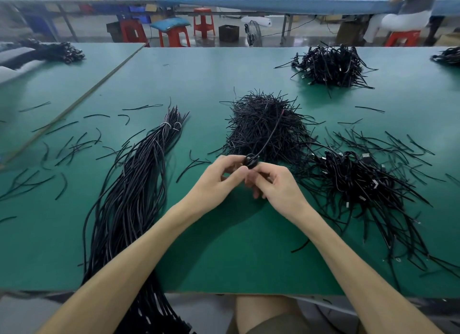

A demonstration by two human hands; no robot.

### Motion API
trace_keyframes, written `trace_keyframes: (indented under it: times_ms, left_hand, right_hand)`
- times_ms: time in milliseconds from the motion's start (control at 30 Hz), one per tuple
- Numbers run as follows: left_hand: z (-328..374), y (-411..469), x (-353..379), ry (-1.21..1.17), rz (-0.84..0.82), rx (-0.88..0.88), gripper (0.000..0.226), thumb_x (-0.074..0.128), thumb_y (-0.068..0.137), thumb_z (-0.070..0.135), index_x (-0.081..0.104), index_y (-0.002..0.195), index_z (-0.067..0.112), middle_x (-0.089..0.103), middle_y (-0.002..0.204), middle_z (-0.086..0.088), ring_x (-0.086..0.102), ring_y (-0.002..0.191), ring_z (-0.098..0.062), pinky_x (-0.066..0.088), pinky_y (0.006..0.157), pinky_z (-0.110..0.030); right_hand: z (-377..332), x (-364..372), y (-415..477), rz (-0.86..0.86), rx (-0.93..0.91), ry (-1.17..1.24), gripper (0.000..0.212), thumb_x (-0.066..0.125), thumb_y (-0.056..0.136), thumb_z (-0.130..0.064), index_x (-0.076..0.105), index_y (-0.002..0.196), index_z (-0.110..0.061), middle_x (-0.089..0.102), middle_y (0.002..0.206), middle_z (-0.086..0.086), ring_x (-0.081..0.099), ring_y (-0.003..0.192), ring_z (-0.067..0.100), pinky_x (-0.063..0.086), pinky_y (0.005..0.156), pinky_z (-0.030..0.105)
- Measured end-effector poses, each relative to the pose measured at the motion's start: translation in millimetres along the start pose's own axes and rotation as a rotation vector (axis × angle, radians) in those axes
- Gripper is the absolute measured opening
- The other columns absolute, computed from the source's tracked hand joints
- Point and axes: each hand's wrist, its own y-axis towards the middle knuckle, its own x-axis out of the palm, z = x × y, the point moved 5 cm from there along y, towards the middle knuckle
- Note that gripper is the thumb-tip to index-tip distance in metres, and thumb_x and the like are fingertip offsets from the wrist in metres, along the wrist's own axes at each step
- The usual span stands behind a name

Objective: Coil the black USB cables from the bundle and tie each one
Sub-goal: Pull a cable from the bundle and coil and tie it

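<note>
Both hands meet mid-table: the left hand [219,176] at 9 o'clock and the right hand [276,184] at 3 o'clock pinch a small cable coil [251,160] between fingertips, and a thin strand rises from it toward the tie heap [263,124] at 12 o'clock. The cable looks light, limp and slightly springy, so it is probably best pinched across the gathered loops. The bundle [134,184] lies at 8 o'clock.

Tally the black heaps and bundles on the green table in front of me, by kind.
Bundle of long uncoiled cables: 1
Heap of short ties: 1
Heaps of coiled cables: 3, one cut off at the right edge
Total: 5
</note>
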Motion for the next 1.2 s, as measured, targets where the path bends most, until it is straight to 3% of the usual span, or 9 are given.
trace_keyframes:
  times_ms: [200,367,500,600,700,800,933,1067,1200]
  left_hand:
    - [-4.6,0.5,-4.2,-0.224,-0.036,-0.065,0.023,0.058,0.102,0.002,0.066,0.123,0.005,0.061,0.092,-0.015,0.052,0.085,-0.024,0.042,0.083,-0.036]
    - [-1.0,-0.4,-9.3,-0.267,-0.031,-0.009,0.033,0.061,0.094,-0.009,0.073,0.096,0.022,0.065,0.101,0.0,0.061,0.091,-0.011,0.048,0.086,-0.023]
    - [-2.9,1.3,-16.1,-0.089,0.106,0.027,0.056,0.067,0.086,-0.012,0.074,0.064,0.039,0.058,0.112,0.007,0.055,0.117,-0.018,0.043,0.104,-0.036]
    - [-3.3,1.8,-14.7,-0.163,0.103,0.04,0.056,0.065,0.086,-0.016,0.072,0.057,0.032,0.057,0.098,0.008,0.059,0.1,-0.014,0.045,0.096,-0.032]
    - [-3.4,1.4,-11.2,-0.283,0.047,0.048,0.046,0.058,0.087,-0.013,0.076,0.066,0.024,0.059,0.093,0.006,0.057,0.092,-0.012,0.045,0.088,-0.029]
    - [-3.9,2.1,-7.9,-0.46,-0.017,0.005,0.021,0.058,0.086,0.013,0.078,0.08,0.013,0.067,0.093,-0.002,0.064,0.09,-0.019,0.052,0.085,-0.031]
    - [-14.3,3.7,-6.2,-0.305,0.019,-0.098,0.029,0.078,0.083,0.038,0.068,0.094,0.014,0.073,0.085,-0.005,0.067,0.078,-0.019,0.055,0.078,-0.029]
    - [-23.0,2.7,-4.6,-0.274,0.012,-0.192,0.042,0.085,0.083,0.026,0.058,0.109,0.009,0.071,0.1,-0.007,0.069,0.073,-0.018,0.056,0.074,-0.027]
    - [-18.2,1.9,-3.1,-0.296,-0.073,-0.144,0.037,0.076,0.09,0.01,0.065,0.124,0.004,0.074,0.11,-0.01,0.07,0.094,-0.019,0.055,0.076,-0.026]
  right_hand:
    - [-0.2,5.4,-0.2,-0.072,0.016,0.004,0.02,0.062,0.1,-0.011,0.07,0.082,-0.01,0.069,0.073,0.002,0.057,0.053,0.015,0.044,0.058,0.021]
    - [-0.7,5.3,-0.1,-0.085,0.037,0.029,0.02,0.06,0.101,-0.01,0.068,0.083,-0.008,0.072,0.078,0.006,0.057,0.052,0.016,0.042,0.056,0.017]
    - [-1.8,3.7,-0.3,-0.098,0.034,0.068,0.021,0.056,0.103,-0.007,0.066,0.086,0.0,0.068,0.073,0.003,0.055,0.05,0.016,0.039,0.052,0.015]
    - [-4.2,2.4,-0.6,-0.098,0.021,0.077,0.023,0.055,0.103,-0.008,0.064,0.084,0.002,0.066,0.073,0.004,0.055,0.052,0.018,0.039,0.052,0.016]
    - [-6.3,2.8,-0.8,-0.094,0.02,0.094,0.023,0.055,0.103,-0.006,0.065,0.085,0.004,0.066,0.073,0.007,0.054,0.052,0.019,0.039,0.054,0.014]
    - [-8.7,3.0,-1.3,-0.089,0.008,0.093,0.025,0.056,0.103,-0.007,0.068,0.081,-0.009,0.067,0.073,0.007,0.054,0.052,0.016,0.039,0.054,0.013]
    - [-6.9,4.6,-1.4,-0.102,0.011,0.063,0.026,0.057,0.103,-0.009,0.07,0.081,-0.013,0.065,0.071,0.003,0.054,0.053,0.016,0.041,0.054,0.017]
    - [-3.3,3.1,-0.8,-0.077,0.019,0.049,0.024,0.057,0.102,-0.01,0.068,0.081,-0.01,0.066,0.072,0.006,0.056,0.052,0.017,0.039,0.053,0.015]
    - [-2.6,3.6,-0.8,-0.075,0.024,0.088,0.023,0.058,0.101,-0.006,0.067,0.08,-0.008,0.065,0.07,0.001,0.054,0.05,0.016,0.039,0.053,0.014]
